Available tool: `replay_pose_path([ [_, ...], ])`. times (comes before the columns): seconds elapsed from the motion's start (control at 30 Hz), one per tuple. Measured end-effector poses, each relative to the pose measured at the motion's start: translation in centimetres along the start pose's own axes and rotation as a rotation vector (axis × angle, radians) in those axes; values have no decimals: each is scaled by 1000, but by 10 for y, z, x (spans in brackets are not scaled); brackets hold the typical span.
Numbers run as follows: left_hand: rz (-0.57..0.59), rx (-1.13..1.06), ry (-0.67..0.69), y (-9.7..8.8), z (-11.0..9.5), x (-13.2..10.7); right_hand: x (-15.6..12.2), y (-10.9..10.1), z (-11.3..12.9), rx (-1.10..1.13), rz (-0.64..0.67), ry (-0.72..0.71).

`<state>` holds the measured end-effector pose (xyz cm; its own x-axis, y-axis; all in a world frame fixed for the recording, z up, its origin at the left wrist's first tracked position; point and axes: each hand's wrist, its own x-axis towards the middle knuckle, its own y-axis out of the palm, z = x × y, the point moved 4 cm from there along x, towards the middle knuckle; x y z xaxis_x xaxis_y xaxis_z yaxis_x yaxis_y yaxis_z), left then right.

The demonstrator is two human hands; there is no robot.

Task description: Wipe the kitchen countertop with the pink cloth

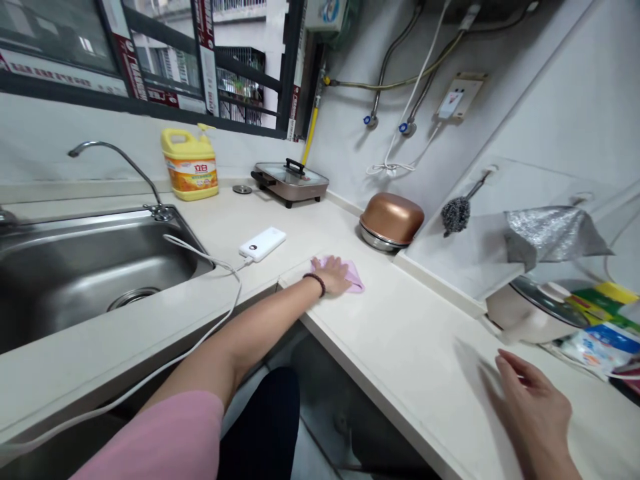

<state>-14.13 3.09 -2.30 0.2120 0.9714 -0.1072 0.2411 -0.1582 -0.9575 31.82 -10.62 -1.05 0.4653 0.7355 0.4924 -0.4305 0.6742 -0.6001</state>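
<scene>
My left hand (333, 275) presses down on a pink cleaning cloth (356, 280) at the inner corner of the white countertop (395, 340). Its fingers reach forward over the cloth, which shows past the fingertips and at the side of the palm. A dark beaded bracelet (317, 283) circles that wrist. Over the right part of the counter hovers my right hand (535, 400), with nothing visible in it. Its fingers are loosely bent, with a gap beside the thumb, and a shadow falls on the counter to its left.
A white power bank (263, 244) with a cable (235, 300) lies near the steel sink (100, 227). Behind stand a yellow detergent jug (191, 167), a lidded electric pan (293, 181) and a copper-coloured bowl (393, 217). A lidded pot (530, 313) and packets (605, 343) are at right.
</scene>
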Motion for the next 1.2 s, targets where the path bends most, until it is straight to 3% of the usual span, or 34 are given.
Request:
replay_pose_path([
  [0.23,16,-65,637,69,-166,-74,-4,3,0,-2,2,29],
  [0.3,0,-68,739,84,-200,-94,-3,0,-4,-19,4,46],
  [0.37,-13,-65,778,91,-214,-104,-2,-4,-9,-38,8,65],
  [0.43,-14,-61,774,87,-206,-106,0,-7,-13,-52,3,86],
  [0.5,-16,-62,714,74,-176,-101,1,-10,-16,-43,-12,100],
  [0.73,-109,-28,135,6,2,-78,1,-7,-17,-37,33,90],
  [0.8,-108,-3,20,-3,37,-77,1,-5,-15,-46,29,74],
  [0.87,-110,9,-52,-6,52,-75,-1,-4,-11,-50,29,60],
  [0.93,-119,9,-77,-3,46,-74,-2,-2,-5,-43,32,59],
  [1.0,-124,-3,-23,7,19,-73,-4,-1,1,-36,37,60],
  [1.07,-122,-28,132,22,-26,-76,-5,1,7,-30,44,57],
  [1.2,-48,-71,539,65,-141,-91,-7,0,7,-42,53,70],
])
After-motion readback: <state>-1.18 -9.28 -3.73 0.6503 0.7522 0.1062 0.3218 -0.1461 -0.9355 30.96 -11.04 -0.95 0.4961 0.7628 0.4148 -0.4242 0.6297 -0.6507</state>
